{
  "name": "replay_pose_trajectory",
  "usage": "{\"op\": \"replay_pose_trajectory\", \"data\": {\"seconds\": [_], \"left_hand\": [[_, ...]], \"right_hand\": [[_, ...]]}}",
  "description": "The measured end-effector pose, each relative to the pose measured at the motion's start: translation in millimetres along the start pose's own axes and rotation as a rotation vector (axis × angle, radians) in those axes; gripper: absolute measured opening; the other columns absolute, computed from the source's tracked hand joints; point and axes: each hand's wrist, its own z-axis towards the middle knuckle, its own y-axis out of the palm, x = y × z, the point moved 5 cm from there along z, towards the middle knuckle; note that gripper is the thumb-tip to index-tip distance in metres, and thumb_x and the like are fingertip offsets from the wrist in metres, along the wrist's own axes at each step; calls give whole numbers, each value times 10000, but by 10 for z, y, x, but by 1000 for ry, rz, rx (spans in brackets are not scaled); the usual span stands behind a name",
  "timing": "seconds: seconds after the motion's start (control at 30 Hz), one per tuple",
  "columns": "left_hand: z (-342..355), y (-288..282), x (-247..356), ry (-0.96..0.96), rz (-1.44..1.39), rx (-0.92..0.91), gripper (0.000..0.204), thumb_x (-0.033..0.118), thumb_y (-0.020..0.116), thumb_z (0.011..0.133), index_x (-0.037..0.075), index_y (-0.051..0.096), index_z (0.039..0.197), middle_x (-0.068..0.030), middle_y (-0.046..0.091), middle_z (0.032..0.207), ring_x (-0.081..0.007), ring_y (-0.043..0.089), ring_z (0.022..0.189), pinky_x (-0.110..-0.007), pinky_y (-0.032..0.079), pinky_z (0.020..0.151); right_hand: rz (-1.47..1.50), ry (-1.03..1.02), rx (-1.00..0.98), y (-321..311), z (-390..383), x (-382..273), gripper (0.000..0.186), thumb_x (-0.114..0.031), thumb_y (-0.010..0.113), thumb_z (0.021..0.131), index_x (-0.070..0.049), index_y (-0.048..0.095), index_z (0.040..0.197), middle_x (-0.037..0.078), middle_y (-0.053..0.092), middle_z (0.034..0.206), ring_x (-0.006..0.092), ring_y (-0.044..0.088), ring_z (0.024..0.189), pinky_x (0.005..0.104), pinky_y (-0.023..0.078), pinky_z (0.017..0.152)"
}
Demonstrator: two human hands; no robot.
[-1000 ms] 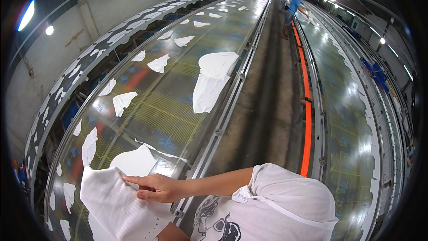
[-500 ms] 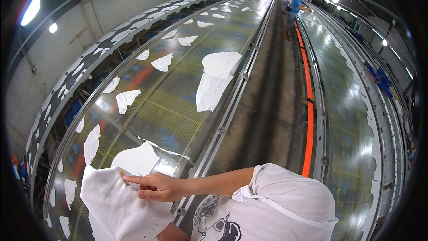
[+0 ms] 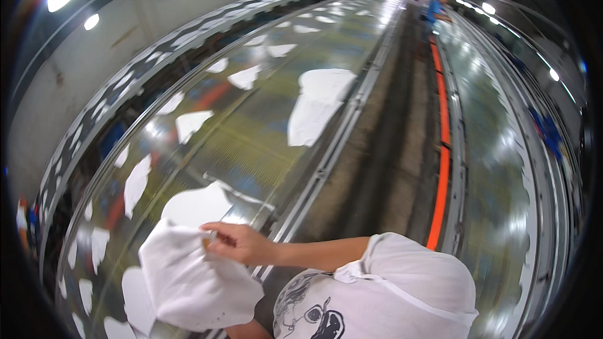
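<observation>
A white fabric piece (image 3: pixel 188 282) hangs raised and rumpled above the near end of a long printing table, with small dark marks along its lower edge. My right hand (image 3: pixel 242 243) pinches its upper edge between thumb and fingers. Right at those fingertips shows a small orange-brown patch (image 3: pixel 206 244), too blurred to name. Below the cloth only a bit of my left forearm (image 3: pixel 249 330) comes into view; the cloth hides my left hand. Behind the raised piece, another white cut piece (image 3: pixel 196 204) lies flat on the table.
Scattered white scraps (image 3: pixel 137 183) and a larger white piece (image 3: pixel 319 103) lie along the glossy table (image 3: pixel 251 135). A metal rail (image 3: pixel 326 172) edges it beside the aisle floor (image 3: pixel 361 176). An orange strip (image 3: pixel 442 150) runs along the opposite table, where a person in blue (image 3: pixel 434 9) stands far off.
My right index finger was stretched toward the orange-brown patch; now the fingers are closed at that spot. The fabric has been lifted and bunched, shifting right. The whole view has swung slightly.
</observation>
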Motion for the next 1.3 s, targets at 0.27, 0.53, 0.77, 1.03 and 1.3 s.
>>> {"op": "replay_pose_trajectory", "data": {"seconds": [0.27,0.53,0.77,1.03,1.3], "left_hand": [[-555,-694,325,168,314,205,362,231,754,657,104,655,982,-91,630,987,-315,645,876,-421,517,724],[-863,-944,639,169,565,416,350,224,761,640,111,660,956,-85,629,967,-312,642,863,-417,511,714],[-796,-795,843,190,756,456,340,218,768,625,117,665,933,-79,629,949,-310,640,851,-413,507,706],[-558,-474,1050,221,980,447,329,210,775,608,124,670,908,-72,628,930,-307,638,838,-409,501,696],[-714,-801,997,148,1030,568,345,220,790,602,134,682,918,-64,631,918,-304,639,835,-395,495,696]], "right_hand": [[-52,189,-171,463,-375,733,131,-59,729,928,-3,720,1046,20,639,920,53,580,731,209,467,622],[-4,405,-538,906,-609,1145,200,-126,751,917,-20,690,1076,-3,638,851,32,564,672,199,454,589],[-39,245,-720,1057,-534,1175,181,-143,741,928,-24,705,1060,23,651,867,65,572,665,242,520,603],[-34,369,-771,926,-410,1282,135,-142,745,926,-25,719,988,13,635,803,55,581,644,226,512,575],[83,357,-862,1445,-569,1214,136,-159,748,928,-40,717,985,-17,671,803,35,568,691,216,467,617]]}}
